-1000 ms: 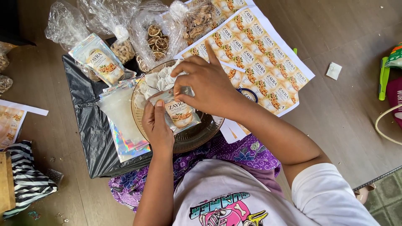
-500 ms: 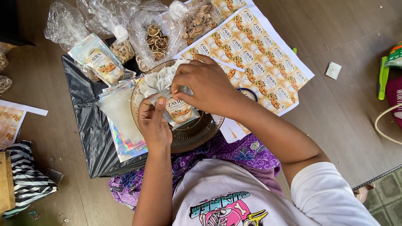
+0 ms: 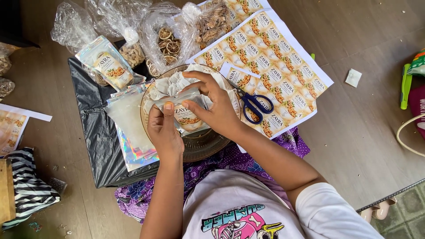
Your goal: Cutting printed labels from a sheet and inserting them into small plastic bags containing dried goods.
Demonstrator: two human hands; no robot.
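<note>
Left hand [image 3: 164,128] and right hand [image 3: 212,106] close together, fingers pinched, forearms angled inward.

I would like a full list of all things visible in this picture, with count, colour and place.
labelled pouch: one, clear with a label, held over the bowl
glass bowl: one, brownish, on the black sheet
black sheet: one, under the bowl
empty pouches: a stack, clear and iridescent, left of the bowl
scissors: one, blue handles, on the label sheets
label sheets: several, white and orange, upper right
plastic bags: several, clear, top
left hand: on the pouch
right hand: on the pouch
</note>
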